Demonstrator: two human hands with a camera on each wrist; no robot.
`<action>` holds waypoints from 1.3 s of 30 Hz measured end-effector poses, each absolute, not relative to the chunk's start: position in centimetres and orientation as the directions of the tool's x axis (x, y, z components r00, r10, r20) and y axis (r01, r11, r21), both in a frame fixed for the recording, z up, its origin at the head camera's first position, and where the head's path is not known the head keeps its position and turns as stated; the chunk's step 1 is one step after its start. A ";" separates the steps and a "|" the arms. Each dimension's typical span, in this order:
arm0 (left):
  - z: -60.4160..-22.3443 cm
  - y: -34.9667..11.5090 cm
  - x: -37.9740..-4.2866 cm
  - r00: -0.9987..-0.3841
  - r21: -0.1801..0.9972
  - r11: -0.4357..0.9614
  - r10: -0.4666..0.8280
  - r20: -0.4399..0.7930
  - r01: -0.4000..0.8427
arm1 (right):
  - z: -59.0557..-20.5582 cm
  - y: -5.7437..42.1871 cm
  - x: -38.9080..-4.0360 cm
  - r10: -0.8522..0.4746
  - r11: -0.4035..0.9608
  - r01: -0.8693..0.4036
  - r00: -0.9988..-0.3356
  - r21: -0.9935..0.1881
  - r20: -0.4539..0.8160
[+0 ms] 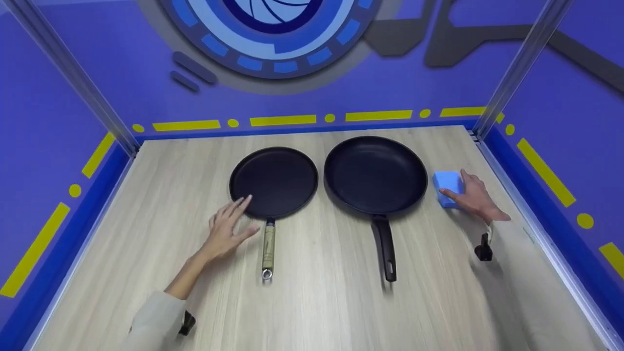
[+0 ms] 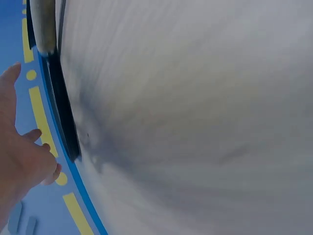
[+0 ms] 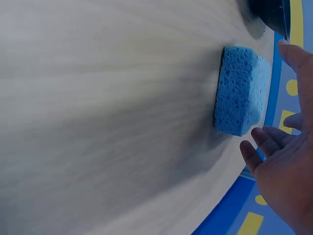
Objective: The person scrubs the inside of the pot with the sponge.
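A flat, low-rimmed black pan (image 1: 275, 178) lies left of centre, its greenish handle (image 1: 268, 246) pointing toward the front edge. My left hand (image 1: 225, 230) hovers at its near left rim with the fingers spread and thumb apart, holding nothing. In the left wrist view that pan's dark rim (image 2: 62, 105) shows edge-on beyond the fingers. At the right, a blue sponge (image 3: 235, 93) rests on the table. My right hand (image 1: 474, 196) is around its right side, thumb and fingers wide apart. The right wrist view shows those fingers loosely bent beside the sponge, not gripping it.
A deeper black frying pan (image 1: 375, 175) with a black handle (image 1: 385, 248) sits between the flat pan and the sponge. The pale wooden table (image 1: 321, 302) is bounded by blue-purple walls (image 1: 312, 97) at the back and both sides.
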State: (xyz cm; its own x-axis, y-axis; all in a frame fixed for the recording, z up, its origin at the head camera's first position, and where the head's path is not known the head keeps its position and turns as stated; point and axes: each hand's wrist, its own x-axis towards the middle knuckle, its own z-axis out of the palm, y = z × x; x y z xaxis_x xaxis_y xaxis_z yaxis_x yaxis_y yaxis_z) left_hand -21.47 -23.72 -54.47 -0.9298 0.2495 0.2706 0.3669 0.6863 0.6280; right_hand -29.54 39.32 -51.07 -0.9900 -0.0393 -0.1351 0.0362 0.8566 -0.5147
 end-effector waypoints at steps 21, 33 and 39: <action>-53.6 -20.7 -18.0 -0.945 0.729 0.636 0.324 0.046 0.254 | -51.6 38.7 -30.6 0.102 0.882 0.109 -0.994 -0.459 -0.040; -53.8 -19.9 -18.5 -0.946 0.783 0.585 0.325 0.012 0.211 | -48.0 37.5 -31.9 0.063 0.849 0.030 -0.997 -0.527 0.044; -53.8 -19.8 -18.4 -0.949 0.794 0.580 0.315 -0.010 0.184 | -45.5 34.5 -33.2 -0.022 0.847 -0.075 -0.994 -0.526 0.106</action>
State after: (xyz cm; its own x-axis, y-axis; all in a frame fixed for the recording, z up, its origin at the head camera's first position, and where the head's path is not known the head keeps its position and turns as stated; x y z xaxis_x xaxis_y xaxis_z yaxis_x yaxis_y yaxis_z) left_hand -18.40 -19.84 -53.81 -0.9491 0.3148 -0.0096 0.1842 0.5798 0.7937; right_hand -33.16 34.52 -45.49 -0.9941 -0.0225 0.1059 -0.0752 0.8469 -0.5265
